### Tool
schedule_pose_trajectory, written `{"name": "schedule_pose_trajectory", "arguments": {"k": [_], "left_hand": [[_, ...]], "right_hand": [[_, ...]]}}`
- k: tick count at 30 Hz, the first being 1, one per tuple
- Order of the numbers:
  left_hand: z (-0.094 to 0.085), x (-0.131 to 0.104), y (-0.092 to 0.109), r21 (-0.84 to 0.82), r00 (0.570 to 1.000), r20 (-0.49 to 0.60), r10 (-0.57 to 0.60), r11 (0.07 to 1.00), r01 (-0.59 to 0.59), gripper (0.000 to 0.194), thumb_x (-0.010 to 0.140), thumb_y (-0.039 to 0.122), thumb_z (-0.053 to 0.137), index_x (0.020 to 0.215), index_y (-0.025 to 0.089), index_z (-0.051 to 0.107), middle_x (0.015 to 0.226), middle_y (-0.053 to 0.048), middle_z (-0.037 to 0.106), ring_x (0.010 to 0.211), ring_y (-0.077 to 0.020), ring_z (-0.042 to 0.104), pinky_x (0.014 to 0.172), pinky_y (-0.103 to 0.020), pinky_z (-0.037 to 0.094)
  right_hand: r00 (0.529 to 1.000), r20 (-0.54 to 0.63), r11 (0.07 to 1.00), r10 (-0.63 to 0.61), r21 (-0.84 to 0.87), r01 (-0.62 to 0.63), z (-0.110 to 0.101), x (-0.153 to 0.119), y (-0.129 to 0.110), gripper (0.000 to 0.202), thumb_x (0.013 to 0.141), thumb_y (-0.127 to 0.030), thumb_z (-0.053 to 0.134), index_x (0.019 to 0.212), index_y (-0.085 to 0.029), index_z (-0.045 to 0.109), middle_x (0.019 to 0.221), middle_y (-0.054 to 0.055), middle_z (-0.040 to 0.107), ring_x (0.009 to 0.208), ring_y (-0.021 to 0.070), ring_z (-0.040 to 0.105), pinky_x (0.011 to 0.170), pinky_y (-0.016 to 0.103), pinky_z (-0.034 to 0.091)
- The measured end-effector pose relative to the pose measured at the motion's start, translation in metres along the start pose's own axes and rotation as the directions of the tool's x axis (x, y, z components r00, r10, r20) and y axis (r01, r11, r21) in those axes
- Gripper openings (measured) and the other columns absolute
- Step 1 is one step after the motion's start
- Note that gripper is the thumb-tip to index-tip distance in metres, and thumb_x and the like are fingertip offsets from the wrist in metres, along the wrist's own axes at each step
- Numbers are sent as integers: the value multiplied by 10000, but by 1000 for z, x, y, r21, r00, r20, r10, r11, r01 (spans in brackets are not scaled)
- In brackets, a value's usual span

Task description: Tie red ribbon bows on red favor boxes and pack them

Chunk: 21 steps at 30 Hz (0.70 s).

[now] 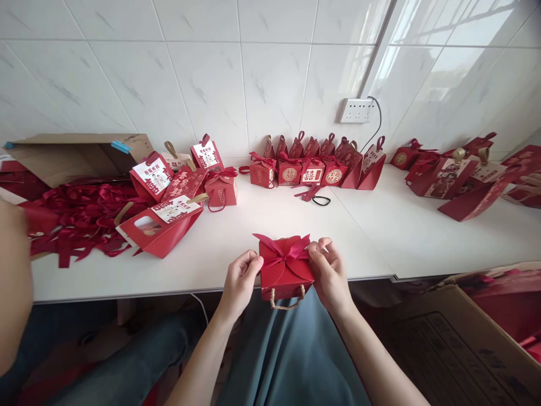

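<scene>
A small red gift box (287, 279) with curved petal flaps and a twisted gold rope handle (284, 307) is held at the table's front edge, above my lap. Across its top lies a crimson ribbon (286, 257) tied in a bow, its knot near the middle. At the left side of the box, my left hand (242, 279) pinches the ribbon's left part between thumb and fingers. My right hand (330, 272) pinches the right part of the ribbon at the box's right corner. Its other fingers are curled, partly hidden.
Red gift boxes (289, 172) stand in rows by the tiled wall, with more at left and right. A heap of ribbons (91, 217) spills from a cardboard box (80, 152). Another carton (448, 332) stands lower right. Another person's arm (12, 282) is at left.
</scene>
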<state>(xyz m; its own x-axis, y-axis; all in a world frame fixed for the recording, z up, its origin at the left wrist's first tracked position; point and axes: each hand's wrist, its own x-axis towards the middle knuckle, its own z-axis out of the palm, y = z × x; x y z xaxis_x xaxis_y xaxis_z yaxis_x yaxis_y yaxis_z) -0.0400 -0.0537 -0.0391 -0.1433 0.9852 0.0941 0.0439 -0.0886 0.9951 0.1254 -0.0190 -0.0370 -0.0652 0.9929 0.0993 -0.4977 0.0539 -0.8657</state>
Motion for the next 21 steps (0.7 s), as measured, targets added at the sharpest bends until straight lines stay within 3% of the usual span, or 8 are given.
{"name": "schedule_pose_trajectory", "arguments": {"k": [3, 6, 8, 10, 13, 16, 21], "left_hand": [[-5, 2, 6, 81, 999, 39, -7, 997, 4, 364, 841, 403, 475, 596, 210, 287, 600, 54, 227, 555, -103, 231, 531, -246, 240], [-15, 4, 22, 242, 996, 93, -13, 970, -10, 346, 840, 417, 472, 599, 209, 336, 585, 52, 284, 555, -110, 302, 540, -247, 279], [-19, 5, 35, 341, 996, 21, 91, 935, -93, 273, 843, 399, 485, 658, 206, 428, 622, 40, 402, 614, -127, 407, 602, -249, 345], [-17, 6, 46, 447, 964, -29, 263, 866, -223, 176, 852, 350, 499, 749, 207, 506, 716, 17, 518, 726, -150, 493, 707, -262, 397], [-5, 8, 55, 573, 906, 134, 401, 715, -401, 141, 884, 277, 484, 795, 210, 570, 798, -16, 598, 831, -177, 531, 798, -297, 418], [9, 10, 53, 615, 885, 254, 391, 641, -459, 155, 901, 240, 479, 812, 215, 604, 830, -26, 623, 857, -187, 535, 824, -328, 430], [15, 12, 43, 640, 892, 253, 375, 626, -445, 94, 878, 206, 535, 850, 213, 625, 862, -23, 625, 879, -187, 554, 851, -360, 436]], "right_hand": [[998, 2, 998, 60, 37, -60, -3, 1, -2, 376, 726, -381, 734, 756, -228, 392, 670, -59, 435, 574, 87, 406, 543, 218, 340], [995, 61, 992, 77, -103, -71, -14, 7, -6, 320, 765, -419, 695, 806, -233, 437, 629, -66, 458, 570, 99, 425, 573, 234, 368], [992, 66, 975, 111, -201, -96, -23, 15, -9, 295, 815, -481, 616, 844, -237, 454, 610, -64, 469, 577, 115, 454, 596, 251, 401], [976, 47, 942, 213, -276, -193, -29, 24, -12, 330, 831, -547, 555, 878, -231, 472, 651, -37, 527, 618, 140, 517, 602, 270, 434], [937, 58, 899, 344, -309, -311, -29, 34, -12, 396, 774, -555, 617, 937, -213, 502, 780, 26, 612, 706, 173, 596, 606, 286, 462], [956, 97, 931, 278, -273, -243, -24, 41, -13, 424, 695, -489, 714, 934, -206, 509, 759, 9, 613, 673, 149, 586, 627, 285, 458], [977, 172, 916, 128, -397, -50, -13, 60, -23, 425, 652, -466, 730, 906, -189, 530, 626, -53, 559, 584, 108, 509, 603, 271, 405]]}}
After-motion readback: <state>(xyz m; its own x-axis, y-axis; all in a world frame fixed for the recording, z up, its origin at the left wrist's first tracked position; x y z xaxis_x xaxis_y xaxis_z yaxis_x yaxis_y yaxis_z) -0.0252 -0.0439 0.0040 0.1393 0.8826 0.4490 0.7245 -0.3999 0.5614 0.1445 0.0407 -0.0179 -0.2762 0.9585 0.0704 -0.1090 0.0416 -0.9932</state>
